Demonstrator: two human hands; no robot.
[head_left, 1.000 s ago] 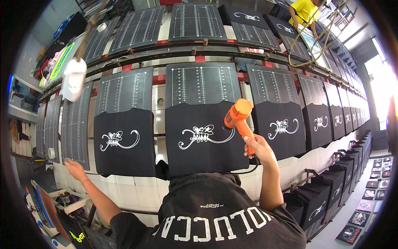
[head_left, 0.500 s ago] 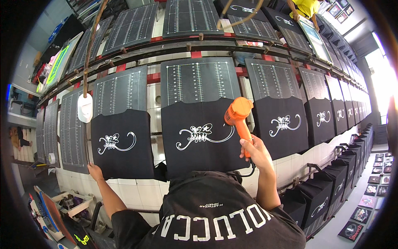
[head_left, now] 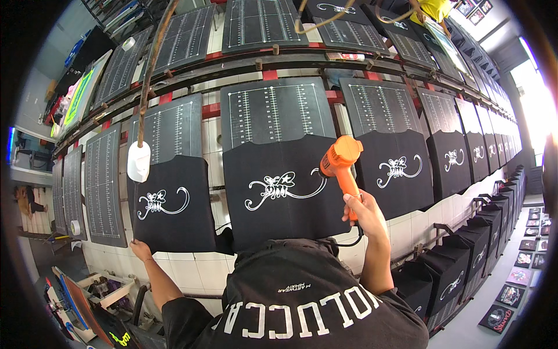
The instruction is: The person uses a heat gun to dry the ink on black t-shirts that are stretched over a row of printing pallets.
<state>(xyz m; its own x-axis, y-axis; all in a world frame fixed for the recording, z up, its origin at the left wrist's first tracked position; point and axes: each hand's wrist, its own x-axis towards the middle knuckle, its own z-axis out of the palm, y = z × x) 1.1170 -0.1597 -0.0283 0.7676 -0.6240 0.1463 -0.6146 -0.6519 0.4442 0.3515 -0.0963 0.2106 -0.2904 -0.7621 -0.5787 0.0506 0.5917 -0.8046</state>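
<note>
Heat gun [head_left: 347,181] is clasped in the right grip [head_left: 366,214]; the left grip [head_left: 141,250], closure unclear, has reached the left shirt [head_left: 171,224].

The cord [head_left: 358,238] of the heat gun [head_left: 345,166] is partly hidden.

orange heat gun [head_left: 343,163] | tilted, pointing left | over white-printed black shirt [head_left: 279,220]
</note>
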